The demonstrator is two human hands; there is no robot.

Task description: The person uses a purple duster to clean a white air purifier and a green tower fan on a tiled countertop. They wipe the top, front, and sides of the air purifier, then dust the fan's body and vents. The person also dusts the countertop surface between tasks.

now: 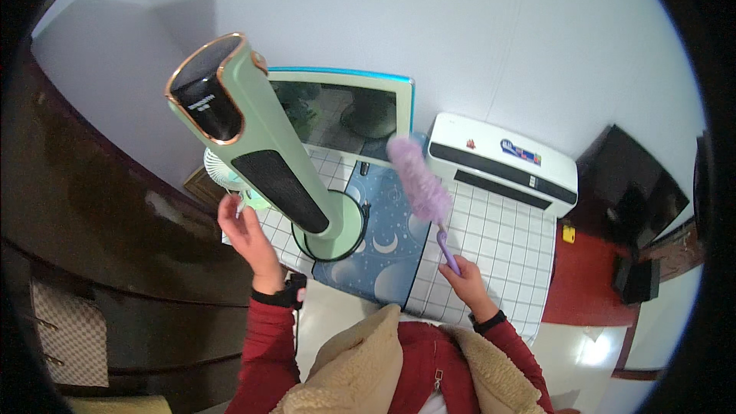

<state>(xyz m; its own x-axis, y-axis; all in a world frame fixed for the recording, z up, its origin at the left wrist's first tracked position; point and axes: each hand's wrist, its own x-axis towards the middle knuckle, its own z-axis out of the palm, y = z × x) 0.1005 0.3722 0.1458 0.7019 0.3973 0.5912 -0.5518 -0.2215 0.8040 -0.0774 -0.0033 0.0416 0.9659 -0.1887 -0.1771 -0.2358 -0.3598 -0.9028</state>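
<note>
My right hand [467, 282] grips the purple handle of a fluffy lilac duster [418, 181]. Its head is raised towards the screen's lower right corner. My left hand [250, 241] is lifted at the left, thumb and fingers apart and slightly curled. It is beside a small white-and-green desk fan [221, 169]; whether the fingertips touch the fan I cannot tell. Between my hands a tall green tower heater or fan [287, 144] with copper-coloured trim stands on a round base, partly hiding a monitor or television [351, 112] with a pale frame and blue top edge.
A white rectangular appliance [503, 158] like a wall heater stands at the table's back right. White grid cloth [489, 253] and a blue moon-patterned mat [368, 276] cover the table. Dark wooden furniture [115, 195] flanks the left. A dark screen [632, 184] stands above a red surface [586, 282] at right.
</note>
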